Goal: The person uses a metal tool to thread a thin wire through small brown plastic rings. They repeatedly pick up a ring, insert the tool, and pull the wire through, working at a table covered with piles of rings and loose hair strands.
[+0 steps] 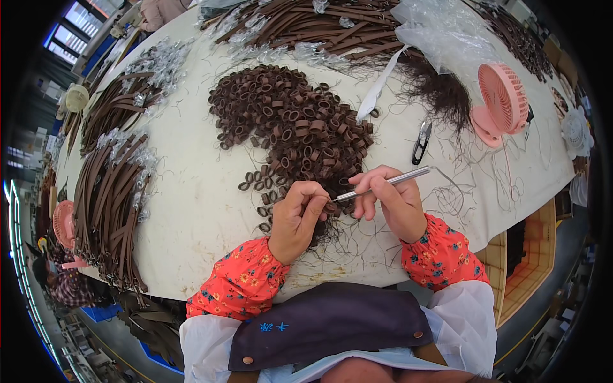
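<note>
At the near end of the brown loop pile, the left hand is nearly closed, thumb and fingertips pinching a mostly hidden brown loop. The right hand, half curled, grips a silver pen-shaped tool, its tip at that loop. Black snips lie right of the pile.

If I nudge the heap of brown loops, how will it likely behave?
The heap of brown loops would probably spill outward, as its pieces lie loosely piled. Each looks light, being a small open band; rounded outlines suggest some might roll.
</note>
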Tool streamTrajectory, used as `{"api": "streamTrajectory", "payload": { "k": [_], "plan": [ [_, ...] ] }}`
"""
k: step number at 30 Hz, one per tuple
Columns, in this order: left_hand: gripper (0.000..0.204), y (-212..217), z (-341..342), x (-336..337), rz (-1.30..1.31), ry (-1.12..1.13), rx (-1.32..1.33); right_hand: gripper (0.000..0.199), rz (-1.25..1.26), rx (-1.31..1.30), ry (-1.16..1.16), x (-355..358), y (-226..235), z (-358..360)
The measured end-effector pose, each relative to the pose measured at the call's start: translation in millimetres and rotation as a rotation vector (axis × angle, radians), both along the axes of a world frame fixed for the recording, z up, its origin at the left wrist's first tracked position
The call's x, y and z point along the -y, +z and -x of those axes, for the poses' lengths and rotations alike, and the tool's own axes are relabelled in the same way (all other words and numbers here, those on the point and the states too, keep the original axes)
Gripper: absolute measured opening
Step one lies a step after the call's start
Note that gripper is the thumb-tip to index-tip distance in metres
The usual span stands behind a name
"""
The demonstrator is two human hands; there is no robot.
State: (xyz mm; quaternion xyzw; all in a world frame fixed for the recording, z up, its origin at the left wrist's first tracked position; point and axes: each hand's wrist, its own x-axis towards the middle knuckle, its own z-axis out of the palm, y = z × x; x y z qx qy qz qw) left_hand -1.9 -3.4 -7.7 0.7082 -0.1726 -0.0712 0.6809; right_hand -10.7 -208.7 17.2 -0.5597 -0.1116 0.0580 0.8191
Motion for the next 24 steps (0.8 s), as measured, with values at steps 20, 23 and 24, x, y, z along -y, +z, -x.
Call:
{"api": "streamTrajectory", "payload": {
  "k": [20,23,24],
  "plan": [
    [0.009,1.2,-0.7,0.9,0.015,0.002,0.005,0.020,0.323,0.141,-0.043,-4.2,2.1,2.4],
    [0.009,-0.2,1.4,4.4,0.020,0.035,0.047,0.029,0.632,0.413,-0.078,-11.0,0.2,1.6],
    [0.009,-2.4,1.7,4.6,0.023,0.034,0.061,0.033,0.714,0.525,-0.100,-12.2,-0.8,1.0]
  ]
}}
